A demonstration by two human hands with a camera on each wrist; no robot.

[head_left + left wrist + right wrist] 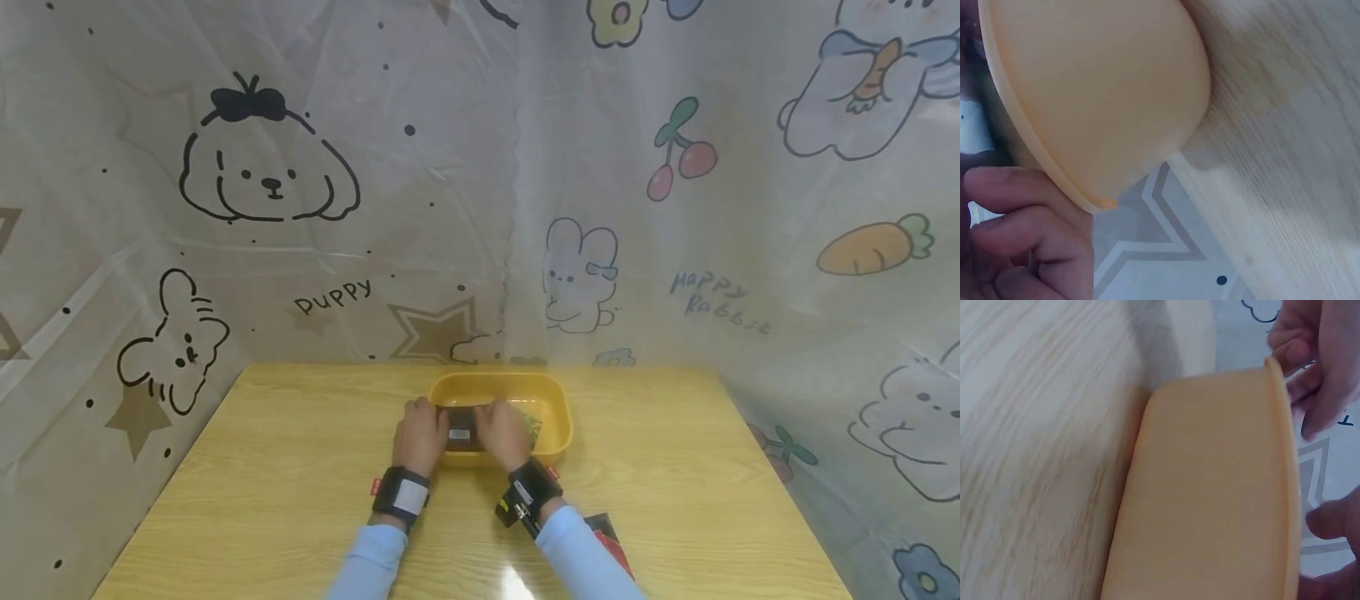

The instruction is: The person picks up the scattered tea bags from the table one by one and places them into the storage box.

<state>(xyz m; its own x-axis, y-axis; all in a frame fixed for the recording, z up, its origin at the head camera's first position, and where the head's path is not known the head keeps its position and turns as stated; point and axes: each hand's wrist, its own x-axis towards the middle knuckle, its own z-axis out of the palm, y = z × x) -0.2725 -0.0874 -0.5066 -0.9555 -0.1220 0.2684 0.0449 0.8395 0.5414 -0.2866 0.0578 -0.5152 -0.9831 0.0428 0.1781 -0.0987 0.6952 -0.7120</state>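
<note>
A dark, flat packet with a white label is held level over the left part of a yellow plastic basin. My left hand grips its left end, and my right hand grips the right end. Curled left fingers show beside the basin's rim in the left wrist view, where the packet is mostly hidden. Inside the basin, partly behind my right hand, lies a green-and-yellow patterned item. The basin's outer wall fills much of the right wrist view, with fingers past its rim.
On the wooden table, a black-and-red flat item lies partly covered by my right forearm. A cartoon-printed curtain hangs behind the table and along its sides. Both wrists carry black strapped-on devices.
</note>
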